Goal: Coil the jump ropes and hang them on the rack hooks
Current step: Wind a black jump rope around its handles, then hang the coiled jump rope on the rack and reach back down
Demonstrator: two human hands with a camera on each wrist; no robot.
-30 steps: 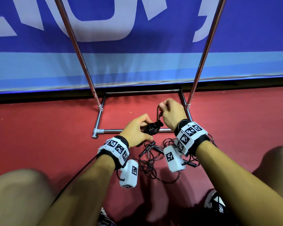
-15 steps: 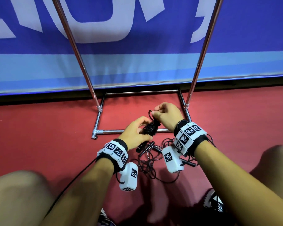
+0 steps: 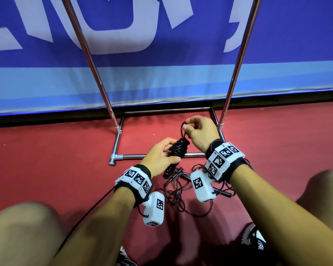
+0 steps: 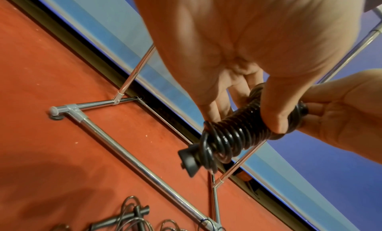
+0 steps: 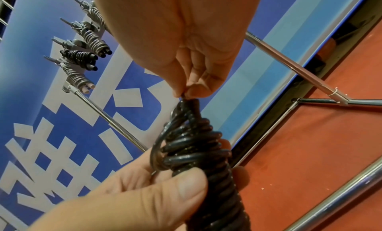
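While the left hand grips the coiled black jump rope (wound tight), the right hand pinches its loop end.

Since a moment ago the right hand rises, drawing a short loop of cord up out of the tightly wound black jump rope bundle.

Left hand grips coiled rope; right hand pinches loop

I can't read any whole word here. The blue banner carries large white characters, cropped and unreadable. My wristbands bear only square black-and-white marker codes.
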